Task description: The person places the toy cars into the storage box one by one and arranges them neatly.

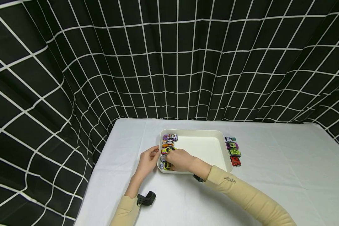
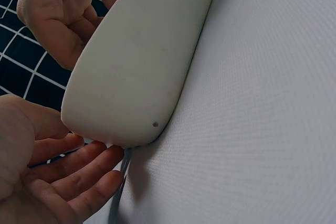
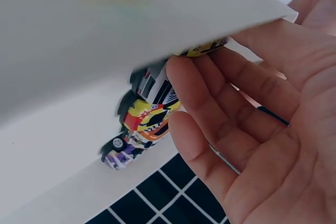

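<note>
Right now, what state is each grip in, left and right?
Left grip: open, touching the tray's outer side.
Right grip: at the toy cars inside the tray; cannot tell whether it holds one.

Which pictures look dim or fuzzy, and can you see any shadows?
Head view: brightest, with the white cloth well lit, though the toy cars look tiny; left wrist view: dimmer, with a soft shadow on the cloth beside the tray's corner; right wrist view: dim too, and the tray's nearest edge is blurry.
</note>
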`<state>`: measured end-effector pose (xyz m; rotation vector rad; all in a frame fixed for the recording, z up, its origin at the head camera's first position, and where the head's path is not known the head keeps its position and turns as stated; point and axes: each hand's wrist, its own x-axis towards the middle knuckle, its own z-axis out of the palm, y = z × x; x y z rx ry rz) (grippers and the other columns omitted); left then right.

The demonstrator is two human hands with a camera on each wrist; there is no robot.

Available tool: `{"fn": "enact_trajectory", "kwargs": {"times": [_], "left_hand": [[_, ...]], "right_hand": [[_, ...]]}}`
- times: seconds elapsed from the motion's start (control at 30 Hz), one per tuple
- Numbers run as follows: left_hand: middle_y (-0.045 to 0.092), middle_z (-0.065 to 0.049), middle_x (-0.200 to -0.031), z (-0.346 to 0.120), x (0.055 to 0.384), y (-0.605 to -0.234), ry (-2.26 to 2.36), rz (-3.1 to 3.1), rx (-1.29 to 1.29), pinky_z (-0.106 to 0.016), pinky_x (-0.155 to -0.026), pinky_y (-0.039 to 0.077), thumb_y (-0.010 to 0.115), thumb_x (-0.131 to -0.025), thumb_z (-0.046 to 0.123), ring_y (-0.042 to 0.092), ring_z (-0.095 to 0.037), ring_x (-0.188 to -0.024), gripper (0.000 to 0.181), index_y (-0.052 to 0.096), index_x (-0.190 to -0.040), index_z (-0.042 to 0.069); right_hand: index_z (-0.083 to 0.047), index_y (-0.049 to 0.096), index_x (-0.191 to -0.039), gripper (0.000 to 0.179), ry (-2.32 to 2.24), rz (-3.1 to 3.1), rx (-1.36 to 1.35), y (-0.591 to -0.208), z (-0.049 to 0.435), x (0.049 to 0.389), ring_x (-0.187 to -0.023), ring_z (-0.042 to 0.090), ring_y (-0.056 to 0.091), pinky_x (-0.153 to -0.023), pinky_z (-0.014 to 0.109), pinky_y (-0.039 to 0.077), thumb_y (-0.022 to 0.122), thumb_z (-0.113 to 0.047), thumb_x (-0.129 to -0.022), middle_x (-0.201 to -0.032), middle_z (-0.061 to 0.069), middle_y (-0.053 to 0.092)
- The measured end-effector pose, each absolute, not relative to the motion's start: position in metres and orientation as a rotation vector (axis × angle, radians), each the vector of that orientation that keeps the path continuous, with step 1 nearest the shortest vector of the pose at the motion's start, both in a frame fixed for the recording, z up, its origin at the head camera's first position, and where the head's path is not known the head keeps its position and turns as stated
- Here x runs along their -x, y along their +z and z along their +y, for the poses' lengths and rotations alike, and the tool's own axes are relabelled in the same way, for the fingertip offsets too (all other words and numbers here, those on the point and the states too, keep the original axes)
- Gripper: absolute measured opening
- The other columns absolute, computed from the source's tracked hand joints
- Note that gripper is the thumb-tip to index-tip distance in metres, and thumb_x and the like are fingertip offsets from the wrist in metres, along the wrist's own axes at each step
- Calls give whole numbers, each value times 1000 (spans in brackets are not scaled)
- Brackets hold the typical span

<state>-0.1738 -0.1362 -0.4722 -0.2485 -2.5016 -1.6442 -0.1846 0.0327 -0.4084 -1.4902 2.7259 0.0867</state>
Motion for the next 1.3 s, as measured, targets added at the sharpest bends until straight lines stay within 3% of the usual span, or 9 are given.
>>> {"fn": "enact_trajectory", "kwargs": {"times": [0.23, 0.53, 1.0, 1.3], "left_hand": [[63, -21, -101, -136, 173, -471, -1638, -2502, 244, -26, -74, 55, 56, -90, 1, 65, -29, -88, 31, 56, -119, -10], [63, -21, -101, -136, 174, -470, -1656, -2496, 244, -26, -75, 55, 56, -90, 0, 65, -30, -89, 31, 55, -119, -11], [62, -21, -104, -134, 173, -469, -1662, -2515, 219, -24, -76, 54, 56, -90, 1, 64, -29, -91, 33, 54, -121, -10], [63, -20, -103, -135, 172, -471, -1675, -2507, 221, -24, -76, 54, 56, -90, 1, 64, -29, -90, 32, 55, -120, -10]], "right_hand": [[-10, 67, -87, 18, 95, 2745, 1495, -409, 33, 185, -76, 13, 61, -67, 27, 53, 77, -20, -75, -85, 2, 66], [-10, 68, -87, 20, -6, 2773, 1482, -399, 47, 187, -72, 13, 61, -67, 32, 52, 75, -25, -77, -83, 0, 64], [-9, 65, -83, 17, -50, 2951, 1465, -392, 114, 187, -65, 15, 57, -58, 31, 47, 77, -15, -73, -75, -1, 58], [-8, 66, -84, 17, -102, 3019, 1377, -390, 154, 181, -67, 13, 59, -62, 33, 48, 78, -11, -72, -78, -1, 61]]}}
